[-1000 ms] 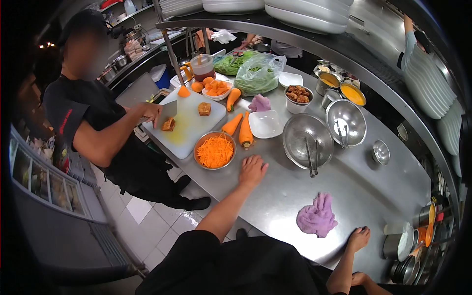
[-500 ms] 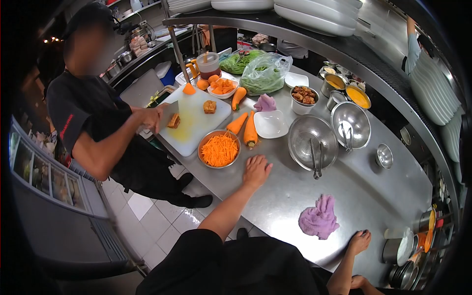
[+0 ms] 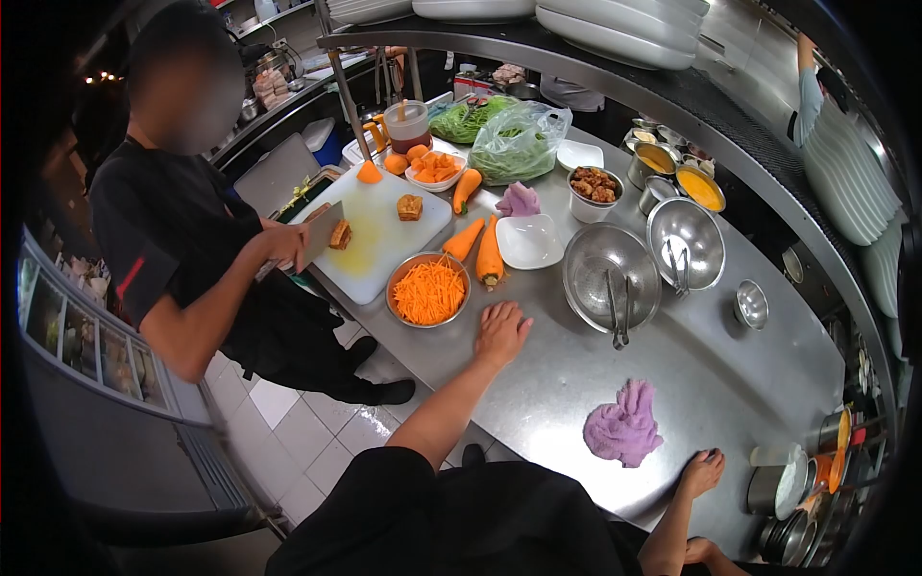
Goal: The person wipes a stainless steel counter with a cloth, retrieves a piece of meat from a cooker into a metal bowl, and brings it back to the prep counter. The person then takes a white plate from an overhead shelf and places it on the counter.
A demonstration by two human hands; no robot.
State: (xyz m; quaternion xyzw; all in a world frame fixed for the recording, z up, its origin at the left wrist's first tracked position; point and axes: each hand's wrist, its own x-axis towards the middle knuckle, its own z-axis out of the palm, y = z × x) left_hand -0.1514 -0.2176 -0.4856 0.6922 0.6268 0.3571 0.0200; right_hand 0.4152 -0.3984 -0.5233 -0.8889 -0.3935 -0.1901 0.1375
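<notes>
My left hand lies palm down on the steel table, fingers spread, holding nothing. It is nearest to a metal bowl of shredded carrot and two whole carrots. My right hand rests near the table's front edge with its fingers curled in and nothing visible in them. A crumpled purple cloth lies between my hands, touching neither. To the left, a co-worker holds a cleaver beside a browned block of food on a white cutting board; another block sits there.
A white square dish, a large steel bowl with tongs and a second bowl with tongs stand further back. A bag of greens lies behind them. A shelf of plates overhangs the table. Part of another arm shows at lower right.
The co-worker has leaned in, and the hands with the cleaver have shifted slightly left and down, away from the browned block. My own hands have stayed in place.
</notes>
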